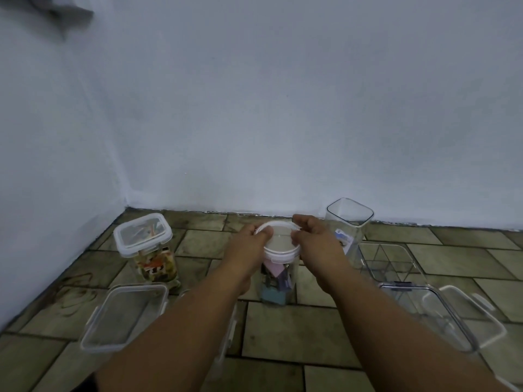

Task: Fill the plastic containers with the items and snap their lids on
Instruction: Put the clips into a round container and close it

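The left hand [245, 251] and right hand [317, 246] are bare (no gloves), forearms uncovered, no sleeves showing.

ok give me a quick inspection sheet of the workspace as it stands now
surface: tiled floor, stained, dark scribble marks at left
job's things: round jar centre, coloured items inside, white lid on top; square jar left, filled, lid on; tall jar right, open, looks empty; divided box right, open, empty
clutter: loose lids, one near left, one near right
hands: left hand and right hand both on the white lid's rim
cables: nothing seen
surroundings: plain pale wall, corner at left; grey object top left, unclear
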